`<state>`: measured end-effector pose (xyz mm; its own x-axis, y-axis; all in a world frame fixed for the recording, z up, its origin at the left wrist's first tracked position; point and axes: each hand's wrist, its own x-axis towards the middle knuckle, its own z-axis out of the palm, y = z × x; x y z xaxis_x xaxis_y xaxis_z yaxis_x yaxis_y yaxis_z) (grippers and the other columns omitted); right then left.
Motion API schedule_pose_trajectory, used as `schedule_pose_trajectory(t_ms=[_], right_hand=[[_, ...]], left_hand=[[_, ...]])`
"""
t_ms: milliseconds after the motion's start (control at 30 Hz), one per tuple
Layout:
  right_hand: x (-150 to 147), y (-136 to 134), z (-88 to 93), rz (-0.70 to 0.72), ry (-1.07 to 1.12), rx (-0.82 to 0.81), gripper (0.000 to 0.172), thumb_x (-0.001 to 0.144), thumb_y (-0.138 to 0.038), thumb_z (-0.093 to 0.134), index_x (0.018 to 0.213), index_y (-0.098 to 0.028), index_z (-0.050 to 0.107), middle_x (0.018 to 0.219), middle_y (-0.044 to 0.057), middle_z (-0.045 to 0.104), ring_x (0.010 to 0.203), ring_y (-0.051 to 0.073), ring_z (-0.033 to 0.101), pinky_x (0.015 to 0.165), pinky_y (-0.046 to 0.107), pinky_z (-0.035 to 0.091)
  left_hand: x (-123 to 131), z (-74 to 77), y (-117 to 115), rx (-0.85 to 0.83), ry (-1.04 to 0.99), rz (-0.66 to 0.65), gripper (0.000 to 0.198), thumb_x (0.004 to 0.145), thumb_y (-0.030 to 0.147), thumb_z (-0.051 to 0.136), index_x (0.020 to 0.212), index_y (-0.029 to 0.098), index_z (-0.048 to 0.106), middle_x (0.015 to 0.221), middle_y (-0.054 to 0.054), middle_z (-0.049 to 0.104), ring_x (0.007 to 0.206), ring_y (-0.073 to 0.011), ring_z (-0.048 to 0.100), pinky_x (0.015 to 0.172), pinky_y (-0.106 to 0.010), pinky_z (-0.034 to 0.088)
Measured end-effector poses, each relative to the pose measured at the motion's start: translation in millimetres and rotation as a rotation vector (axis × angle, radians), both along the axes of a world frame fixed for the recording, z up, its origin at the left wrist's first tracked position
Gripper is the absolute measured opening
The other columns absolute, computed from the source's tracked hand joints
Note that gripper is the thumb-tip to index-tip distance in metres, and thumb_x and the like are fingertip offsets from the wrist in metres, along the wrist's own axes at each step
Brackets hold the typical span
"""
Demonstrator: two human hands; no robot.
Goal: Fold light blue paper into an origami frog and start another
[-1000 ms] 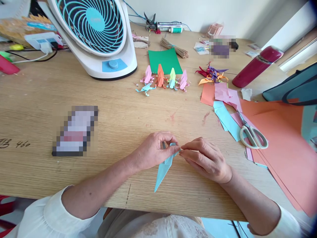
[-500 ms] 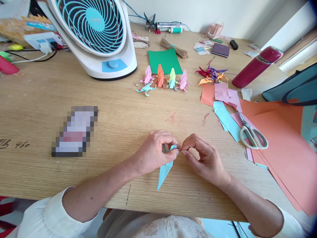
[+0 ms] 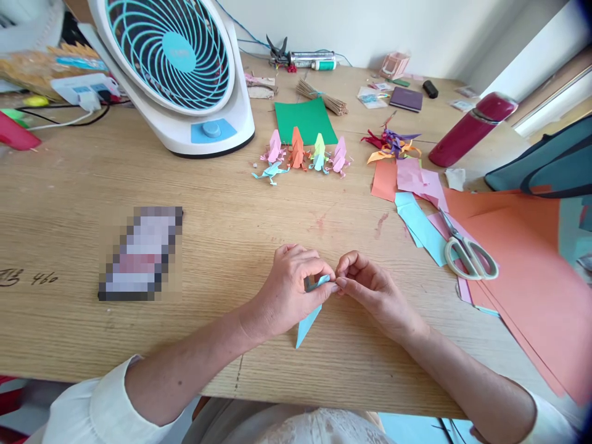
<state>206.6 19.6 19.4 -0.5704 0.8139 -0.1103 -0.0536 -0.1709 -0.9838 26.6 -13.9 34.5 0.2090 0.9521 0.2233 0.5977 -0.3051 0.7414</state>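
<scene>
The light-blue folded paper [image 3: 309, 319] is pinched at its top between both hands, left hand [image 3: 289, 290] and right hand [image 3: 374, 295].

A light wooden table [image 3: 92, 185] stands against a white wall [image 3: 370, 24], seemingly daylit.

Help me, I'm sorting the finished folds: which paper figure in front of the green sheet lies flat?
The light blue figure, at the row's front left. The pink, orange, pale green and second pink figures stand upright behind it.
</scene>
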Motion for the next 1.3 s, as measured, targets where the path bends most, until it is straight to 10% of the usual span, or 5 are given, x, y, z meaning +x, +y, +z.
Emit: schedule_pose_trajectory(t_ms=[767, 1300], right_hand=[[5, -2, -3.5, 0.087, 0.031, -0.139, 0.027, 0.094, -0.047, 0.056, 0.103, -0.021, 0.056, 0.081, 0.0, 0.053, 0.079, 0.014, 0.049, 0.077, 0.027, 0.04], [-3, -15, 3.7, 0.166, -0.245, 0.243, 0.029, 0.099, -0.045, 0.045, 0.096, -0.019, 0.056, 0.084, 0.002, 0.056, 0.078, 0.015, 0.05, 0.072, 0.027, 0.041]], left_hand=[[2, 2.8, -2, 0.013, -0.083, -0.025, 0.019, 0.072, 0.001, 0.06, 0.069, 0.018, 0.055, 0.069, 0.004, 0.056, 0.076, -0.0128, 0.051, 0.085, -0.03, 0.036], [1, 2.7, -3, 0.096, -0.182, 0.123, 0.016, 0.086, 0.014, 0.059, 0.072, 0.019, 0.054, 0.073, 0.002, 0.056, 0.079, -0.0151, 0.05, 0.082, -0.031, 0.036]])
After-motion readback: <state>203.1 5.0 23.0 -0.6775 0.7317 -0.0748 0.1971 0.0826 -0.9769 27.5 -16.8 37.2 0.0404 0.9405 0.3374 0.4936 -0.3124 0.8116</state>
